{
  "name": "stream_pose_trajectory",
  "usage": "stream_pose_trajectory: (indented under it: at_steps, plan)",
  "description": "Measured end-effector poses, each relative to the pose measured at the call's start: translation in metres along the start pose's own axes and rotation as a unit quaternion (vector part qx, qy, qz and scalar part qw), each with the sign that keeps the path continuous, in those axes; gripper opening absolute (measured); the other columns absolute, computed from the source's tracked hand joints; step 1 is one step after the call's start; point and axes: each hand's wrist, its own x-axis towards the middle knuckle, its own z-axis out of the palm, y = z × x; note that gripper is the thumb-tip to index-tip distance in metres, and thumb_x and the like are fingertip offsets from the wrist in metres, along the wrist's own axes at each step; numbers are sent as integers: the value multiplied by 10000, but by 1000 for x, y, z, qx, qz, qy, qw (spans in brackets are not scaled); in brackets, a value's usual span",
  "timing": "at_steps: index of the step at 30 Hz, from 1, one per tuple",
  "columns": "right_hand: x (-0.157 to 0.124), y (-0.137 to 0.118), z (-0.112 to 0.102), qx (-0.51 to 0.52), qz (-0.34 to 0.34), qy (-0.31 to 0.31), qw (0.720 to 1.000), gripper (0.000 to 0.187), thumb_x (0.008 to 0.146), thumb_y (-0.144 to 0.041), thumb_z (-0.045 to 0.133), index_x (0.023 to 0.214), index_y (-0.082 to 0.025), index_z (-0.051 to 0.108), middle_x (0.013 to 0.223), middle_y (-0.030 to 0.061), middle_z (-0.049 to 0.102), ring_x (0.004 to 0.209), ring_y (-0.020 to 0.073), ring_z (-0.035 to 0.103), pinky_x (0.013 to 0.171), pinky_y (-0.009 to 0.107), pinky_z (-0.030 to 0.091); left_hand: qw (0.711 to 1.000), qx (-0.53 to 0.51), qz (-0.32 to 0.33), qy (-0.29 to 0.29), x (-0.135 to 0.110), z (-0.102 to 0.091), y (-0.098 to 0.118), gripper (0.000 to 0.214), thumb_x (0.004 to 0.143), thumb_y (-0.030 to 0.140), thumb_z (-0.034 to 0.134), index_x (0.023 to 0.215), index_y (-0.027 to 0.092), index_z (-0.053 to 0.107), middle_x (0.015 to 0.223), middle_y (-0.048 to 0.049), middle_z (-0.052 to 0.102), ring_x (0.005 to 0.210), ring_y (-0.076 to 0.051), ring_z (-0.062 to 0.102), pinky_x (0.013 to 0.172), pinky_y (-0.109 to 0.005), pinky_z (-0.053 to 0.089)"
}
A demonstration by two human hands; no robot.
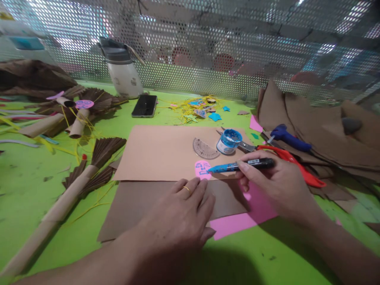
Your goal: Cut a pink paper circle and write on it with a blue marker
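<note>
My right hand (276,186) is closed around a blue and black marker (240,165). The marker's tip touches a small pink paper disc (202,169) with blue letters on it. My left hand (181,211) lies flat with fingers spread on the brown sheet (133,209), its fingertips right at the disc; a ring is on one finger. The disc rests at the near edge of a tan sheet (160,152). A pink paper sheet (246,215) lies under my right hand.
A clear protractor (204,149), a blue-lidded jar (229,141), red-handled scissors (293,162) and a blue glue gun (289,137) lie beyond my right hand. Brown paper piles (326,126) sit right. Paper palm-tree rolls (74,174) lie left. A phone (145,105) and a bottle (121,71) stand by the mesh wall.
</note>
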Motion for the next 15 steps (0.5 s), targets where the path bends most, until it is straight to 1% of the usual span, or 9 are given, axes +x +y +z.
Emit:
stream_pose_trajectory:
  at_steps: [4,10,15]
  plan:
    - [0,1,1,1,-1,12,1000,220,864,-408,674,854,-192,639,558,-19,628,426,122,585,412,232,469,1000,-4,6,4,-1,2,-1,479,941,437,531,1246,73,595,1334,-263,582,1212,-384,564,978,-494,448]
    - [2,4,-2,10,-15,-22,1000,233,854,-410,688,847,-183,633,588,-6,650,427,128,591,425,248,502,1000,-14,6,2,0,3,-2,481,939,443,529,1240,74,597,1318,-265,591,1216,-391,562,972,-505,452]
    - [0,2,0,21,-3,1,1000,223,854,-403,685,822,-189,634,550,-19,625,423,121,576,415,240,492,1000,-24,4,5,-1,4,-2,483,939,438,537,1248,71,590,1334,-273,576,1230,-389,552,985,-510,443]
